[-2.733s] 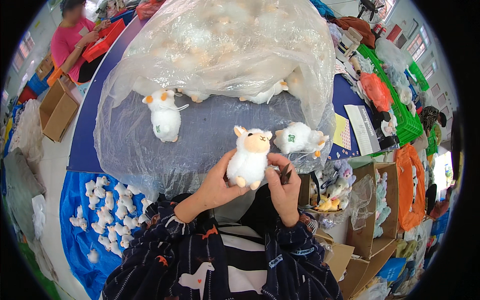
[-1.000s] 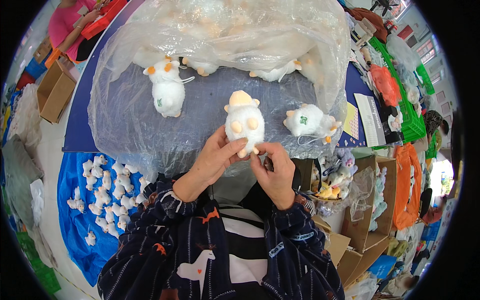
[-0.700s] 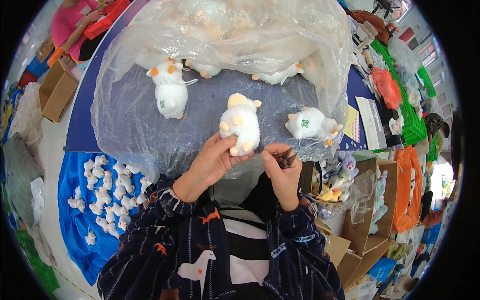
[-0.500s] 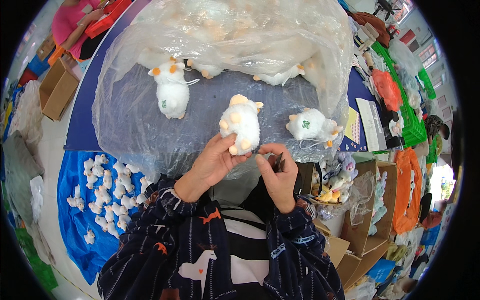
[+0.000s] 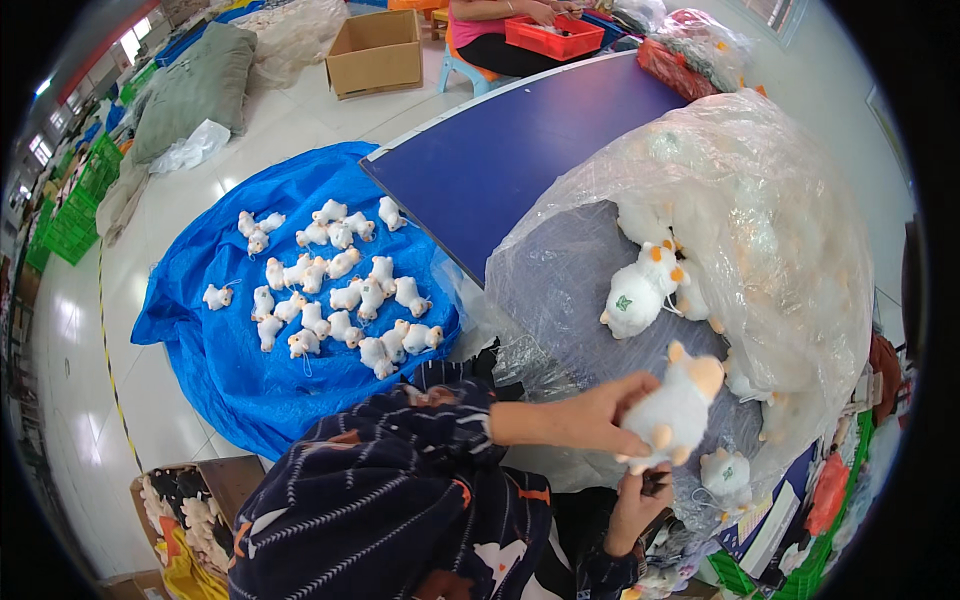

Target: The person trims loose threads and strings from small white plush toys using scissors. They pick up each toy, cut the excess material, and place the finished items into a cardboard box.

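Note:
My left hand (image 5: 595, 412) is closed round a white plush animal (image 5: 675, 408) with cream feet and muzzle, held tilted above the plastic-covered table. Just below it, my right hand (image 5: 630, 515) has its fingers bent round a small dark tool (image 5: 655, 484), mostly hidden, close to the toy's underside. Another white plush toy (image 5: 632, 300), with orange parts and a green mark on its back, lies beyond my hands. A similar plush toy (image 5: 725, 472) rests to the right of them.
A large clear plastic bag (image 5: 790, 200) full of plush toys covers much of the blue table (image 5: 520, 150). Left on the floor, a blue sheet (image 5: 210, 370) carries many small white toys. A cardboard box (image 5: 375, 62) and a seated person with a red tray (image 5: 555, 42) are farther back.
The view has swung left, bringing the blue sheet toward the middle and my hands to the right. My left hand still holds the plush animal, and my right hand stays close beside it.

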A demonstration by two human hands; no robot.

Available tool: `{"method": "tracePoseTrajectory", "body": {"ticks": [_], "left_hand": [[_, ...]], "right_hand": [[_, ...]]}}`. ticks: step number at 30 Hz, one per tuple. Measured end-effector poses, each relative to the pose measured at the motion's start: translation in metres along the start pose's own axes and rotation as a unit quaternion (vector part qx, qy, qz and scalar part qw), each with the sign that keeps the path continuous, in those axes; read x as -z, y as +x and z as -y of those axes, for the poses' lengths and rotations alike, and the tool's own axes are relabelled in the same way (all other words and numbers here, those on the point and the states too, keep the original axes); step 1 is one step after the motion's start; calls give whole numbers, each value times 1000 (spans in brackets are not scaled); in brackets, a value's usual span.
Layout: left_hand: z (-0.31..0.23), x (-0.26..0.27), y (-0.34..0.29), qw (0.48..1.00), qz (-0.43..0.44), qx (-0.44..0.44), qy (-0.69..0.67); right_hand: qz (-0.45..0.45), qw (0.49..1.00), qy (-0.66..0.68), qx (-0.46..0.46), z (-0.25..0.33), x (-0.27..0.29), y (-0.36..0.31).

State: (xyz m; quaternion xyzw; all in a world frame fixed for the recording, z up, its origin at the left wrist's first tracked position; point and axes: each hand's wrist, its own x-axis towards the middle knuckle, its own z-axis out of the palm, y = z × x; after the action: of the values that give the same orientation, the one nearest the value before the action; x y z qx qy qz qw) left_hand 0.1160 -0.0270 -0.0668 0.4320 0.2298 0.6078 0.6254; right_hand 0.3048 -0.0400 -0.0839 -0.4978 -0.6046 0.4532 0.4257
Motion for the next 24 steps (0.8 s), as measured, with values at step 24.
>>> {"method": "tracePoseTrajectory", "body": {"ticks": [24], "left_hand": [[-89,148,-51,959,-135,-195,-158]], "right_hand": [[-359,859,-340,133,13,126,38]]}}
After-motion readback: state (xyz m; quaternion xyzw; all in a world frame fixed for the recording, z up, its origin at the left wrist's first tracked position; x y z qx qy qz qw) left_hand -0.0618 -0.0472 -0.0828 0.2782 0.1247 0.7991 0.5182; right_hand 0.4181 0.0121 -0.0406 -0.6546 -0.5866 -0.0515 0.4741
